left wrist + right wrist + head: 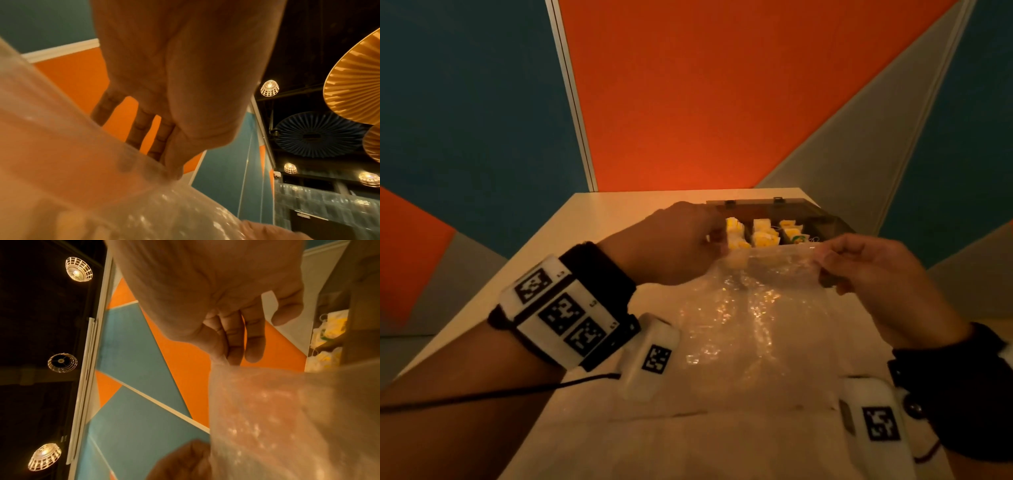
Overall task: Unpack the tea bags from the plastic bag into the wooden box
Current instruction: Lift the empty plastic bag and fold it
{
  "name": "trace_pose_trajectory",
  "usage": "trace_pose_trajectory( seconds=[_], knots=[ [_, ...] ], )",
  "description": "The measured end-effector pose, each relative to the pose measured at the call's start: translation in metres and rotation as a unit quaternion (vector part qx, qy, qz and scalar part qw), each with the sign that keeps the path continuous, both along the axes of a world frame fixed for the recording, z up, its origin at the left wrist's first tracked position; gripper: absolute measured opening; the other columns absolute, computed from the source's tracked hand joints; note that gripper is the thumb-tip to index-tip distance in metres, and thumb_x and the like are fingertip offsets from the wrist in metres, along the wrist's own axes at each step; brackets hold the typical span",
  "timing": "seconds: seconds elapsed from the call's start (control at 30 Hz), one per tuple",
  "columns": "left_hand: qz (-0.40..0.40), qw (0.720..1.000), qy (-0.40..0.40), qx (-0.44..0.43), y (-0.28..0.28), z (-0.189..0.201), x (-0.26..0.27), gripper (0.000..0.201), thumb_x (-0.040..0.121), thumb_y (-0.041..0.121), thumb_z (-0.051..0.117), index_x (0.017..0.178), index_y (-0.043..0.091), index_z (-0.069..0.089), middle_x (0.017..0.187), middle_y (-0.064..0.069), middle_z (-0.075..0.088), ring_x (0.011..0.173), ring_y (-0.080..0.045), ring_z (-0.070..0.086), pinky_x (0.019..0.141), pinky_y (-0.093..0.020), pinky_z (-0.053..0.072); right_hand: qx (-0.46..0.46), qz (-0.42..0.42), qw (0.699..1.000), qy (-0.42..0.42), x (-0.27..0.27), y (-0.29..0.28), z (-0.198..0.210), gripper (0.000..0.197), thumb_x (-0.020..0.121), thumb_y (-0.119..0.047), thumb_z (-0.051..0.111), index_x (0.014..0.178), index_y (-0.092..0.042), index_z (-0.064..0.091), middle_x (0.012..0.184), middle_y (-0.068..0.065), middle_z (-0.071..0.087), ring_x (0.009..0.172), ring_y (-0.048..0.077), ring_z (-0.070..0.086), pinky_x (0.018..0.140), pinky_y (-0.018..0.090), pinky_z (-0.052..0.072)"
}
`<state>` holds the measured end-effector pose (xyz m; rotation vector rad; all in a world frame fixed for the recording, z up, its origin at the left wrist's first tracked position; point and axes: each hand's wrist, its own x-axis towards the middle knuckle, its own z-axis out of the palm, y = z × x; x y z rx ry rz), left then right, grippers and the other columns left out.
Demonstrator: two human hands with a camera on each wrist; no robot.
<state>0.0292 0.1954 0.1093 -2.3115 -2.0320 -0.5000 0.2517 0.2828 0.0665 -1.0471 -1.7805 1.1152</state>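
A clear, crinkled plastic bag (750,318) hangs stretched between my two hands above the white table (599,219). My left hand (688,243) pinches its top left corner, and my right hand (859,260) pinches the top right corner. Just behind the bag's upper edge stands the dark wooden box (822,219) with its lid open, holding several yellow and white tea bags (765,233) in its compartments. The left wrist view shows my fingers (141,129) curled onto the plastic bag (82,186). The right wrist view shows my fingers (234,340) pinching the bag (287,418), with tea bags (329,331) at the right edge.
The table sits in a corner of orange, teal and grey wall panels (688,102). A cable (500,394) runs from my left wrist band off the left side. Bare table surface lies left of the box.
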Motion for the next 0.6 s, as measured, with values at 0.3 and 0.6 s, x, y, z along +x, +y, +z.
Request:
trace_pose_trajectory(
  seconds=[0.3,0.6],
  knots=[
    [0.096,0.994,-0.028,-0.049,-0.028,-0.021,-0.075,0.013,0.092,0.029,0.058,0.094,0.019,0.066,0.094,0.011,0.065,0.089,-0.007,0.06,0.081,-0.032,0.05,-0.022,-0.059,0.998,-0.016,0.043,0.054,-0.027,0.022,0.095,-0.012,0.055,0.077,-0.014,0.068,0.08,0.007,0.068,0.081,0.026,0.062,0.067,0.036,0.046],
    [0.201,0.975,-0.069,-0.065,-0.043,-0.039,-0.131,0.016,0.091,0.014,0.06,0.082,0.027,0.063,0.091,0.015,0.063,0.092,-0.008,0.06,0.067,-0.013,0.039,-0.052,-0.097,0.993,0.028,0.071,0.079,-0.046,0.021,0.095,-0.015,0.054,0.077,-0.014,0.064,0.092,0.024,0.068,0.077,0.032,0.069,0.07,0.042,0.052]
  ],
)
